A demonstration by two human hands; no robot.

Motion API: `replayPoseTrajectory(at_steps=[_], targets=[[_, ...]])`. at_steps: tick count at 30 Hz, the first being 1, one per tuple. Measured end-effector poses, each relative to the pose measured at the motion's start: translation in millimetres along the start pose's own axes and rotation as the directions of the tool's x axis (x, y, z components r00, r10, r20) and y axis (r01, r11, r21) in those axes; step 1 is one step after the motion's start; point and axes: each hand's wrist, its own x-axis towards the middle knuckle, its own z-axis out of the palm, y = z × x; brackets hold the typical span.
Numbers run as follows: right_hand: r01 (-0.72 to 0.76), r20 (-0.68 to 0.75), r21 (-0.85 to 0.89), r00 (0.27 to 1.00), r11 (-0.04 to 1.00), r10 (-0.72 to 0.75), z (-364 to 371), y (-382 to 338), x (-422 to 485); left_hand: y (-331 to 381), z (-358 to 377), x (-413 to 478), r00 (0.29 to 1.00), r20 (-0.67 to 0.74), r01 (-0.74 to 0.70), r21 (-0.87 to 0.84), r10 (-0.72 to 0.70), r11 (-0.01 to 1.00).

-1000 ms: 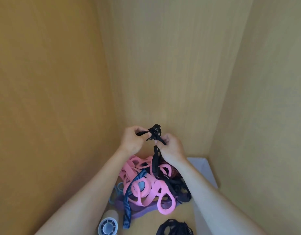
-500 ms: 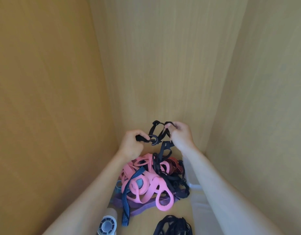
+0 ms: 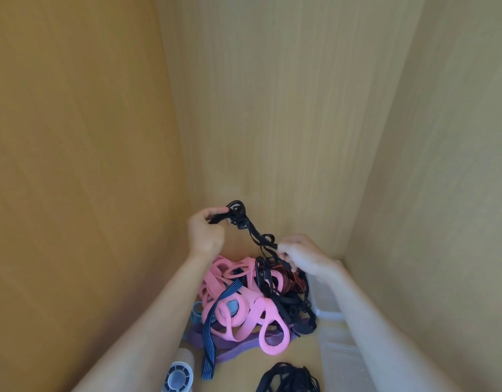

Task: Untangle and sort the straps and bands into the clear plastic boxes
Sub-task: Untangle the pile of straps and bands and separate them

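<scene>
A tangled heap of pink bands [image 3: 244,306], black straps, a blue striped strap [image 3: 213,335] and a purple band [image 3: 232,345] lies on the wooden shelf floor. My left hand [image 3: 206,236] grips the upper end of a thin black strap [image 3: 252,233] with its buckle, raised above the heap. My right hand [image 3: 303,257] pinches the same strap lower down, at the heap's right side. The strap runs slanting between both hands and on down into the pile. A clear plastic box [image 3: 326,306] sits under my right forearm, partly hidden.
Wooden walls close in on the left, back and right. A white roll with a blue-grey core [image 3: 179,374] stands at the bottom, left of a separate bundle of black straps [image 3: 289,377]. A light blue band [image 3: 197,311] peeks out at the heap's left.
My right hand has dropped from beside the left hand down to the heap's right side, sliding along the black strap. The left hand stays raised with the strap's upper end.
</scene>
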Motion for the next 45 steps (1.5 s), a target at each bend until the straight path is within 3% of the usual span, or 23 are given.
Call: replayPoseTrajectory(at_steps=[5,9,13,16,19,22,25,31,35,38,40,42,43,45], targets=[[-0.014,0.175,-0.132,0.984,0.991,0.037,-2,-12,-4,-3,4,2,0.998,-0.026,0.056,-0.125,-0.060,0.991],[0.009,0.281,-0.213,0.958,0.977,0.053,-8,-14,-13,-2,-2,4,0.994,-0.104,0.017,-0.026,-0.020,1.000],[0.071,0.125,-0.082,0.990,0.994,-0.061,-16,-12,-15,0,-5,-1,1.000,-0.031,0.004,0.030,-0.003,1.000],[0.061,0.001,-0.020,0.998,0.998,-0.061,-22,-5,-7,6,-4,-7,0.997,0.075,0.014,0.003,-0.014,1.000],[0.053,-0.021,-0.038,0.998,0.998,-0.054,-22,-4,-2,17,3,-15,0.990,0.138,0.035,-0.054,-0.027,0.998],[0.124,-0.080,0.005,0.989,0.992,-0.123,-22,-9,-3,30,14,-23,0.987,0.150,-0.063,0.022,0.059,0.998],[0.188,-0.127,0.092,0.976,0.978,-0.176,-27,-13,-4,43,25,-29,0.974,0.199,-0.097,-0.044,0.104,0.994],[0.357,-0.098,0.129,0.933,0.925,-0.347,-32,-31,-4,66,47,-41,0.940,0.287,-0.143,-0.153,0.182,0.978],[0.417,-0.202,0.292,0.906,0.861,-0.371,-29,-39,-2,83,54,-56,0.938,0.226,-0.215,-0.212,0.262,0.953],[0.438,-0.270,0.352,0.894,0.827,-0.358,-41,-51,-15,76,45,-50,0.947,0.219,-0.194,-0.196,0.236,0.961],[0.464,-0.324,0.455,0.881,0.760,-0.345,-51,-68,-25,64,43,-47,0.881,0.441,-0.096,-0.189,0.172,0.977],[0.492,-0.366,0.589,0.870,0.642,-0.331,-60,-92,-37,50,48,-51,0.719,0.694,-0.047,-0.005,0.037,0.999],[0.498,-0.382,0.643,0.867,0.582,-0.320,-62,-105,-41,42,52,-57,0.649,0.760,-0.066,0.105,-0.037,0.992],[0.512,-0.398,0.718,0.858,0.472,-0.325,-64,-128,-50,22,60,-63,0.608,0.784,-0.123,0.252,-0.128,0.960]])
